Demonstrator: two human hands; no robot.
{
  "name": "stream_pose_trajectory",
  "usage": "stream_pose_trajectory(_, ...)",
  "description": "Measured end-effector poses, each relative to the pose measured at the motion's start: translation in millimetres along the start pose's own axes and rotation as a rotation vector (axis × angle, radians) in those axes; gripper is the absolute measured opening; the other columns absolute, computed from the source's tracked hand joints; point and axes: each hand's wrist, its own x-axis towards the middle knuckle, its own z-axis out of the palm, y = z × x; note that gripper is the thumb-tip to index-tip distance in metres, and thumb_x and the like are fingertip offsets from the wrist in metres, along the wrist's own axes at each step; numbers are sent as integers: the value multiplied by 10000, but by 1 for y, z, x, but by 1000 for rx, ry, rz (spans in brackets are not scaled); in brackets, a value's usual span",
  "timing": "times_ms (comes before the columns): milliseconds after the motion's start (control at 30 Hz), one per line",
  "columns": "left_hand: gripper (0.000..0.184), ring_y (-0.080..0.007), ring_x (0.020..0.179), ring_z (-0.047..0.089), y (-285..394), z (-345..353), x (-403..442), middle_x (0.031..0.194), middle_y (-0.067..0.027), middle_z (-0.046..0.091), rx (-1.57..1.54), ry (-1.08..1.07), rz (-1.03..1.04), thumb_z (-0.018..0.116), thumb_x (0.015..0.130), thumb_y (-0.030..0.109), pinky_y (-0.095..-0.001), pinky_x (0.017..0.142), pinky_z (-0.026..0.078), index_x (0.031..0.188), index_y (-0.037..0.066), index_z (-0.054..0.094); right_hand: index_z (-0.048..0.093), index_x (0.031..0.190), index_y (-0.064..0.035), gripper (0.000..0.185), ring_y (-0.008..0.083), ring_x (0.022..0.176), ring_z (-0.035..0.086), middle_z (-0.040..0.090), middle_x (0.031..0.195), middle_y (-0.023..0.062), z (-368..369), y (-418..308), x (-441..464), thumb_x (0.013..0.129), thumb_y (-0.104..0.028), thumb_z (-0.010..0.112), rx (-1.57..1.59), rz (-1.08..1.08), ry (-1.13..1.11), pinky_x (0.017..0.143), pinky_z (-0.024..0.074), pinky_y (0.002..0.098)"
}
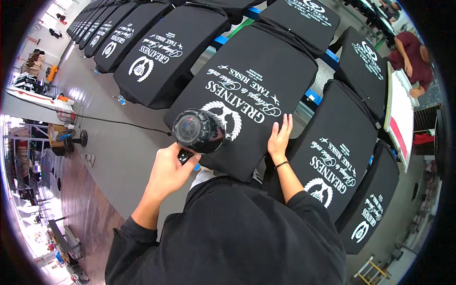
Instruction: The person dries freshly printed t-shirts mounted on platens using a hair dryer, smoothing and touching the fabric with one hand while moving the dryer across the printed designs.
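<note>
My left hand (167, 172) is wrapped round the handle of a black hair dryer (194, 130). The dryer hangs over the lower left part of a black printed T-shirt (256, 61), partly covering its white wreath emblem (227, 118). The shirt is stretched over a flat board right in front of me, with white "GREATNESS" lettering on it. On the shirt's right edge rests my right hand (280, 136), fingers stretched out and holding nothing. A dark band circles that wrist. The dryer's nozzle is hidden behind its body.
Other black printed shirts on boards stand to the left (168, 52) and right (332, 147). A cord (123, 124) runs leftward from near the dryer. At the right a person in a maroon shirt (412, 54) handles a white framed screen (399, 118). A fan (71, 137) stands at left.
</note>
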Motion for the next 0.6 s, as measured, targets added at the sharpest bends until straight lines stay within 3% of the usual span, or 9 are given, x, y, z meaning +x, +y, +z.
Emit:
stream_pose_trajectory(100,207,-105,475,476,-2,-1,-2,696,-131,664,3,43,71,697,822,131,-293,543,441,942,-36,671,367,1424,49,532,358,1403,303,298,1508,227,-4,-3,3,1025,-295,433,-29,24,-1,1152,265,412)
stream_pose_trajectory(167,197,-116,471,501,5,3,7,693,-133,663,9,-72,34,688,828,123,-304,543,443,946,-34,669,375,1417,58,544,356,1395,317,308,1499,228,-5,-3,12,1024,-314,434,-31,41,5,1147,276,411)
stream_pose_trajectory(233,210,-145,465,517,15,12,20,662,-144,643,-64,-60,40,684,833,145,-314,543,443,953,-28,669,363,1415,76,576,379,1386,329,302,1497,242,-6,1,21,1010,-319,475,-67,40,-10,1133,298,419)
stream_pose_trajectory(333,226,-192,467,520,19,22,45,643,-163,620,58,56,114,669,840,167,-329,550,449,963,-23,664,386,1406,85,608,394,1396,316,289,1516,257,-9,8,44,1016,-378,440,-104,107,-37,1142,286,409)
stream_pose_trajectory(467,245,-176,479,523,23,34,69,614,-133,610,-54,48,218,681,830,173,-320,568,456,983,-17,668,390,1416,74,645,408,1411,294,257,1549,246,-18,19,72,1019,-434,392,-174,167,-126,1149,273,413)
stream_pose_trajectory(600,252,-140,490,515,26,49,82,612,-109,597,-72,-27,165,690,826,188,-306,567,451,999,4,682,381,1442,27,670,435,1390,319,246,1563,202,-31,22,89,1017,-489,323,-204,261,-264,1148,281,420)
